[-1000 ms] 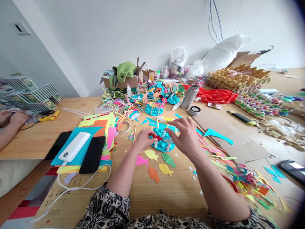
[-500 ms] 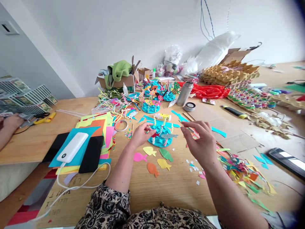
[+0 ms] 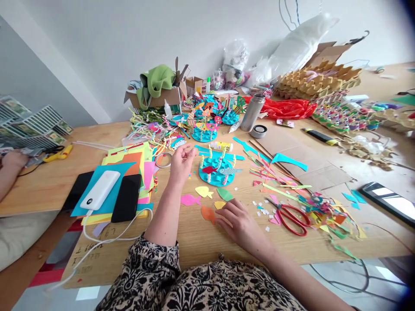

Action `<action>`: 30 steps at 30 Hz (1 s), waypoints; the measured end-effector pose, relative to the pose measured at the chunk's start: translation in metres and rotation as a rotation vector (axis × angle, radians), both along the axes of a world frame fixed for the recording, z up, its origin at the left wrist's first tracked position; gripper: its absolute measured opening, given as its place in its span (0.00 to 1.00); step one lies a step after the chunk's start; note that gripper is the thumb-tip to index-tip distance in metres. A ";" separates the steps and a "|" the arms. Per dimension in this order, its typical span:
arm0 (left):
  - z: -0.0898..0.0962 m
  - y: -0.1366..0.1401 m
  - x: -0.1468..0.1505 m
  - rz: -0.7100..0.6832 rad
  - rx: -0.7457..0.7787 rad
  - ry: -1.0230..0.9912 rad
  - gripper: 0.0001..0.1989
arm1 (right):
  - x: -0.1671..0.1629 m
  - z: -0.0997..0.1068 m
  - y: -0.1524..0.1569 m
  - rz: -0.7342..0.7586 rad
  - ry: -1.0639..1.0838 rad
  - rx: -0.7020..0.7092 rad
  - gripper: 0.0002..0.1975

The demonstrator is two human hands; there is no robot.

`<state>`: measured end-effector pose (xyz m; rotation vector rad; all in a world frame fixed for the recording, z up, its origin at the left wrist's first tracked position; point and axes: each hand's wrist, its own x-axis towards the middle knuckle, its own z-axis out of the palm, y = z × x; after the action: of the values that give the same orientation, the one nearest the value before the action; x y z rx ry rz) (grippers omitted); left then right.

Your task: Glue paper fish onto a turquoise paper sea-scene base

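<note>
My left hand [image 3: 181,166] hovers left of a blue egg-carton base [image 3: 212,177]; its thumb and fingers are drawn together, and whatever they may hold is too small to make out. Twisted yellow and pink stems stand on the base, bearing a red paper fish [image 3: 209,170] and a grey-blue patterned fish [image 3: 229,171]. My right hand [image 3: 238,222] reaches low over the table with fingers apart, its fingertips at an orange paper fish [image 3: 207,213] and partly covering a yellow fish [image 3: 219,204]. Nearby lie a pale yellow fish [image 3: 202,191], a pink fish [image 3: 189,199] and a green fish [image 3: 224,194].
Red-handled scissors [image 3: 293,218] lie on the right beside paper scraps [image 3: 327,216]. Coloured paper, a white power bank [image 3: 100,190] and a black phone [image 3: 126,198] are at left. Behind stand finished blue pieces [image 3: 204,134] and a steel bottle [image 3: 253,113]. Another person's hand [image 3: 14,159] shows far left.
My left hand has drawn back up and left from the red fish on the base. My right hand has come down and left to the loose paper fish, uncovering the scissors.
</note>
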<state>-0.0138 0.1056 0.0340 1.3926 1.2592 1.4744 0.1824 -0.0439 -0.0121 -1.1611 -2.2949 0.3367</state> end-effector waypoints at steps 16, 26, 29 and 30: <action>0.006 -0.004 0.004 -0.035 -0.005 -0.020 0.14 | -0.014 -0.018 -0.018 -0.041 -0.135 0.095 0.10; 0.011 -0.007 0.002 -0.039 -0.011 -0.009 0.15 | -0.011 -0.008 -0.012 -0.096 0.195 -0.111 0.13; 0.017 -0.011 0.003 -0.067 -0.020 -0.021 0.16 | -0.004 0.000 0.000 -0.193 0.478 -0.378 0.17; 0.020 -0.013 0.003 -0.090 -0.030 -0.031 0.15 | -0.002 0.004 0.004 -0.207 0.543 -0.465 0.18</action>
<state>-0.0103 0.0922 0.0545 1.3840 1.1791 1.4055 0.1802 -0.0401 -0.0084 -1.3090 -1.6493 1.0074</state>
